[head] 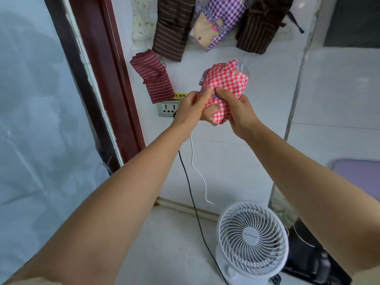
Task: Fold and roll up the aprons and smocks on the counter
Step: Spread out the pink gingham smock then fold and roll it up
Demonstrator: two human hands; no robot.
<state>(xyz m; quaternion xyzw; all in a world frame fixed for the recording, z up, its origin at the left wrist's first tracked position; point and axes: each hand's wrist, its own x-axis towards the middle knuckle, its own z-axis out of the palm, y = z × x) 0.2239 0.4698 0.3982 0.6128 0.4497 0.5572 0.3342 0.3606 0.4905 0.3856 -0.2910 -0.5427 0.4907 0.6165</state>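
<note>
Left hand [191,109] and right hand [238,109] meet thumb to thumb, both closed on a red-and-white checked bundle [225,79] held up in front of the person. The left thumb and fingers pinch the bundle's near left edge, where a strip of blue-striped trim shows. The right hand's fingers curl round its lower right side. Between the two hands a tan patch with stitched toes shows on the cloth, and most of the bundle bulges out past the fingertips.

Just beyond the left hand, against a white surface [257,120], lies a maroon striped roll [153,77] with a frilled end. A yellow label [180,95] and a wall socket [167,109] sit right beside that hand's knuckles. Farther out past both hands is a row of cloth: a brown striped fold [173,27], a purple checked bundle [223,15] with a tan animal face on it, and a dark brown striped bundle [261,23] out beyond the right hand. A pale flowered cloth [140,17] sits at the row's left end.

Below the left wrist a white cord [197,167] hangs loose, and a black cable [193,202] runs down toward the person. Nearer still, under the right forearm, stands a white fan [253,241]. A dark red door frame [107,79] runs along the left of the left arm, and a purple mat [357,171] shows to the right of the right arm.
</note>
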